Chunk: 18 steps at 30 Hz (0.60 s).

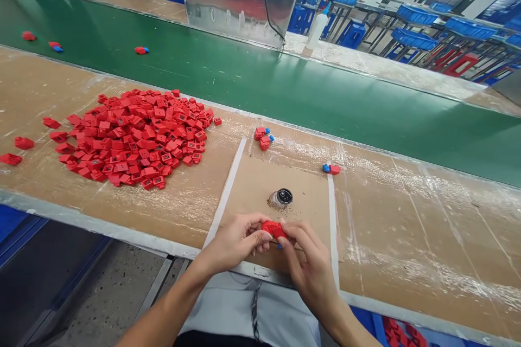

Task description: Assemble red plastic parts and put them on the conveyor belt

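Note:
Between my two hands, just above the front edge of the table, is a red plastic piece [273, 229] with a bit of blue at its lower side. My left hand [240, 241] pinches its left end between thumb and fingers. The right end is gripped by my right hand [307, 255], whose fingers partly cover it. Just beyond the hands stands a small round jar [280, 198] with a black top and dark specks around it. A cardboard sheet [252, 184] edged with white tape lies under the jar.
A big heap of red pieces [138, 135] lies to the left. Red-and-blue pieces [264, 138] sit behind the jar, another [331, 168] to its right. A green conveyor belt [252, 81] runs behind, bearing several pieces. A white bottle [317, 30] stands beyond it.

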Available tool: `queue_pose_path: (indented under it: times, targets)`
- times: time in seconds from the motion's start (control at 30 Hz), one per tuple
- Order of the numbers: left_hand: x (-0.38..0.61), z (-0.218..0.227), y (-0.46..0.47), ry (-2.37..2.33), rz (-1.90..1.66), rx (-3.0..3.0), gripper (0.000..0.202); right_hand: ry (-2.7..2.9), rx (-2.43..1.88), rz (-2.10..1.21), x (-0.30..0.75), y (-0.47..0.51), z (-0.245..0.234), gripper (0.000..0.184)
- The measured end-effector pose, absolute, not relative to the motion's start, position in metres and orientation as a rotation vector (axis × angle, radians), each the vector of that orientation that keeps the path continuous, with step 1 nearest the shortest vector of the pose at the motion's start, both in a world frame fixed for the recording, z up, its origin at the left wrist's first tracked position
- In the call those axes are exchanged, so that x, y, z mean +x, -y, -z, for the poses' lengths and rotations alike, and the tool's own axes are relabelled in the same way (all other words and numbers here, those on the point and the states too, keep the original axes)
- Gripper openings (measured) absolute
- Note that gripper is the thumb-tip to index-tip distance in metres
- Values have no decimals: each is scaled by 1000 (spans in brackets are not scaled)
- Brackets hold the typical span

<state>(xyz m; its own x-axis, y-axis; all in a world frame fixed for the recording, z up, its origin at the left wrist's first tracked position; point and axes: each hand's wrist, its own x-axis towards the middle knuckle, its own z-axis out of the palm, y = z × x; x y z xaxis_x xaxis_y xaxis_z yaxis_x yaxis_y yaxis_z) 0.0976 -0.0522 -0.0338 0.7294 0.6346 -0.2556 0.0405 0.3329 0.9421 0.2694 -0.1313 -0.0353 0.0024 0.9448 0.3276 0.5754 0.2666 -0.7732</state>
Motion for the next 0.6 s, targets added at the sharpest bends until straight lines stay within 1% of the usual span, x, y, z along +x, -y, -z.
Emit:
queue_pose_path:
  times: [0.17, 0.3, 0.6]
  targets:
    - [95, 33, 53, -710, -368, 1318, 17, 1763, -1364, -543, 271, 132, 36, 22]
    - [95, 33, 53, -717, -342, 1417, 17, 1829, -1373, -490, 271, 132, 34, 25]
    - [92, 36, 53, -694, -356, 1392, 16, 1895, -1387, -344, 266, 132, 29, 22]
